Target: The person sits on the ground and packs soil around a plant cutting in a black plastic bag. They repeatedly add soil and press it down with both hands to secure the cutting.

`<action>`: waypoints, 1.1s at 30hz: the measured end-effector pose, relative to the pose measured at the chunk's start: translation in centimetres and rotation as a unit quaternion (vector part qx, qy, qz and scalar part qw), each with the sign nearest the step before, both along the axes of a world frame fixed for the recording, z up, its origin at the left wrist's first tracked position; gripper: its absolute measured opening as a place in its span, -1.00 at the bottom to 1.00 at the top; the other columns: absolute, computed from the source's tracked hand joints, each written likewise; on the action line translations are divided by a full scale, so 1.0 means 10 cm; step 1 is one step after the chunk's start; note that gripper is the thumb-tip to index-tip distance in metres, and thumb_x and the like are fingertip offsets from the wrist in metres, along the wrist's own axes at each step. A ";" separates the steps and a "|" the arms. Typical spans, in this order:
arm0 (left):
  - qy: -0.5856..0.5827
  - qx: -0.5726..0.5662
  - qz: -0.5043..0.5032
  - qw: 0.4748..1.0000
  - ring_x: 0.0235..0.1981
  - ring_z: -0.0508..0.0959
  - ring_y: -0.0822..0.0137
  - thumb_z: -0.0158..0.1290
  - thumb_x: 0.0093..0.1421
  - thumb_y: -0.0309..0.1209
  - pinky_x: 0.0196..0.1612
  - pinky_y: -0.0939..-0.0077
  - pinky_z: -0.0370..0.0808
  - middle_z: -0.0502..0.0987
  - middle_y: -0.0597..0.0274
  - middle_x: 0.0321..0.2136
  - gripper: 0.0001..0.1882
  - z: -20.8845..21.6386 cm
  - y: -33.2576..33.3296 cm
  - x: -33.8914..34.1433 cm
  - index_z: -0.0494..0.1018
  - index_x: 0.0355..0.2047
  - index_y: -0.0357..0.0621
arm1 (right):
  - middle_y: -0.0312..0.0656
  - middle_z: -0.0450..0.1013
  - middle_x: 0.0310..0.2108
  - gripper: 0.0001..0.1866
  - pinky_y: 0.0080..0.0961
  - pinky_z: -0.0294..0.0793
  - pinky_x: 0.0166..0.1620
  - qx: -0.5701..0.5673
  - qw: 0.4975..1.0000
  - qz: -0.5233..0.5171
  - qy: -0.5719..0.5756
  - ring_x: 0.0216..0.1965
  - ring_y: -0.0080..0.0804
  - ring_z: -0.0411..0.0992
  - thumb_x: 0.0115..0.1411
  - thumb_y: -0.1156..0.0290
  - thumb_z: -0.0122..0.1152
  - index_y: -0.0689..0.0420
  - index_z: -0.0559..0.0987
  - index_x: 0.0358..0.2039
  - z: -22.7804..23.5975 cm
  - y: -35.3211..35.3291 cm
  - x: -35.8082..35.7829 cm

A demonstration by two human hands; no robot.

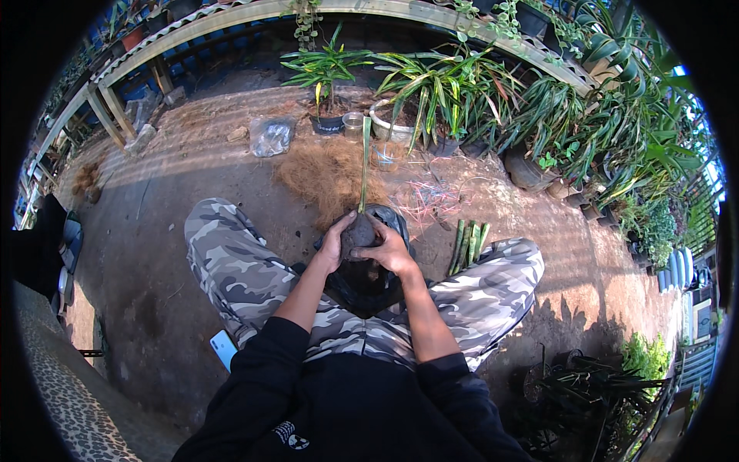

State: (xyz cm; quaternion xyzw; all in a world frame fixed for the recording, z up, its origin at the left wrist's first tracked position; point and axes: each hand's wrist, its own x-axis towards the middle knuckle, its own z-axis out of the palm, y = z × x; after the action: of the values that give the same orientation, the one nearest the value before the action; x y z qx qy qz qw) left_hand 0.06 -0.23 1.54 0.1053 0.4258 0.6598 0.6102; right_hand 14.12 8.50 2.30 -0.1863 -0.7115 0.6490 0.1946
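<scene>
The person sits on the bare ground with knees spread, in camouflage trousers (231,262) and a black long-sleeved top. Both hands meet between the knees around a dark root ball (357,233) from which 1 thin green stalk (365,165) rises upright. The left hand (332,245) is cupped against the ball's left side, fingers curled on it; the right hand (391,250) wraps the right side and top, gripping it too. The ball sits at the mouth of a black plastic grow bag (362,281) resting on the ground between the thighs, partly hidden by the hands and forearms.

Just beyond the hands lies a loose heap of brown coconut fibre (327,175), touching the far edge of the bag. Right of the heap is a scatter of thin pinkish strands (427,202). A small bundle of cut green stems (466,245) lies beside the right knee. Farther back stand a potted plant in a black pot (329,122), a clear jar (353,123), a pale round bowl-like pot (389,127) and a crumpled clear plastic bag (271,136). Potted leafy plants (585,131) line the right side, closing that edge. A light-coloured phone (224,348) lies on the ground by the left thigh. A wooden rail (231,19) runs along the back.
</scene>
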 end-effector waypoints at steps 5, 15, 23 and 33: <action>0.001 0.010 -0.004 1.000 -0.18 0.57 0.36 0.00 0.25 -0.04 -0.04 0.44 0.47 0.58 0.24 -0.20 -0.57 -0.01 -0.01 -0.01 0.50 -0.09 -0.11 | -0.16 0.42 0.02 -0.08 -0.50 0.45 0.05 -0.072 0.997 0.003 -0.003 -0.02 -0.48 0.39 -0.10 0.59 0.48 0.31 0.20 0.27 0.08 0.00 0.03; 0.120 0.060 0.034 0.990 -0.19 0.56 0.39 0.05 0.24 -0.18 -0.04 0.47 0.46 0.57 0.22 -0.20 -0.62 -0.11 0.03 0.03 0.50 -0.09 -0.21 | -0.09 0.43 0.03 -0.17 -0.48 0.42 0.08 -0.010 0.999 -0.048 0.004 -0.01 -0.41 0.41 -0.09 0.56 0.46 0.36 0.28 0.21 -0.06 -0.02 -0.03; 0.053 0.038 0.017 0.998 -0.18 0.55 0.37 0.03 0.24 -0.20 -0.03 0.48 0.45 0.57 0.22 -0.20 -0.63 -0.09 0.03 0.00 0.51 -0.09 -0.22 | -0.13 0.46 -0.01 -0.22 -0.51 0.43 0.04 -0.115 0.992 -0.018 0.053 -0.04 -0.46 0.41 -0.08 0.56 0.46 0.36 0.33 0.18 -0.11 0.04 -0.02; 0.187 0.049 0.042 0.980 -0.20 0.54 0.39 0.03 0.25 -0.19 -0.06 0.51 0.43 0.57 0.22 -0.22 -0.63 -0.07 0.03 0.06 0.53 -0.13 -0.24 | -0.18 0.47 -0.02 -0.31 -0.52 0.45 0.00 -0.020 0.997 -0.057 0.043 -0.08 -0.48 0.43 0.00 0.60 0.40 0.31 0.36 0.18 -0.10 -0.01 -0.04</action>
State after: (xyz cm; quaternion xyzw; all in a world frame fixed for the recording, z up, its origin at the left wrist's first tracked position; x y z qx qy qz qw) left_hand 0.65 0.10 0.85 0.2385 0.5039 0.6732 0.4859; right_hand 13.67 8.41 1.31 -0.2025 -0.6778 0.6579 0.2583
